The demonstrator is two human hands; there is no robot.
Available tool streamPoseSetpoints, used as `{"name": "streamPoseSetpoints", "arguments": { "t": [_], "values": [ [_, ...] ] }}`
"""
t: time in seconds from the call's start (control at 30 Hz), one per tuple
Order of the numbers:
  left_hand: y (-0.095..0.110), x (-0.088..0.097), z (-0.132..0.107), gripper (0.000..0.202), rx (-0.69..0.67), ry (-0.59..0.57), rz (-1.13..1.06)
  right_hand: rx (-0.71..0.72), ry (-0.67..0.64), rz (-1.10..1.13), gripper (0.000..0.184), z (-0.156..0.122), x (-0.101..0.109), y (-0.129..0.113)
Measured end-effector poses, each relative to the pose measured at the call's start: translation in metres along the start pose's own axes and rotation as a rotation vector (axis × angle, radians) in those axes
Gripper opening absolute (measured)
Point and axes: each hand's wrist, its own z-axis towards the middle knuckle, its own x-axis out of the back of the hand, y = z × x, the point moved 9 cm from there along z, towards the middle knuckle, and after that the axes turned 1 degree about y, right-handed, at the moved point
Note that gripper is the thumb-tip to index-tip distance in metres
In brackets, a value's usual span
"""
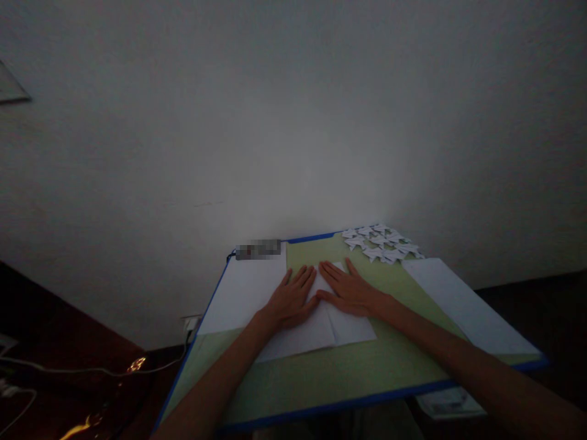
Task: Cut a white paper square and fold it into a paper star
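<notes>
A white sheet of paper (316,336) with a crease down its middle lies on the green table top (293,379). Both my hands rest flat on its upper part. My left hand (293,298) presses the left side with fingers stretched out and pointing away from me. On the right side of the crease, my right hand (346,288) lies with its fingers spread. The two thumbs come close together or touch near the crease. Part of the sheet is hidden under both palms.
Several small folded paper pieces (383,244) stand at the far right. White paper covers the left (247,293) and the right (463,302) of the table. A blurred-out object (258,249) is at the far left. A wall (293,134) rises behind; a cable (105,371) hangs left.
</notes>
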Motion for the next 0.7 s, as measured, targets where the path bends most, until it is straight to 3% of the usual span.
{"name": "streamPoseSetpoints", "arguments": {
  "t": [0.7],
  "values": [
    [0.0014, 0.0004, 0.0004, 0.073, 0.027, -0.037, -0.036, -0.001, -0.054, 0.007, 0.087, -0.0013, 0.002, 0.0004]
  ]
}}
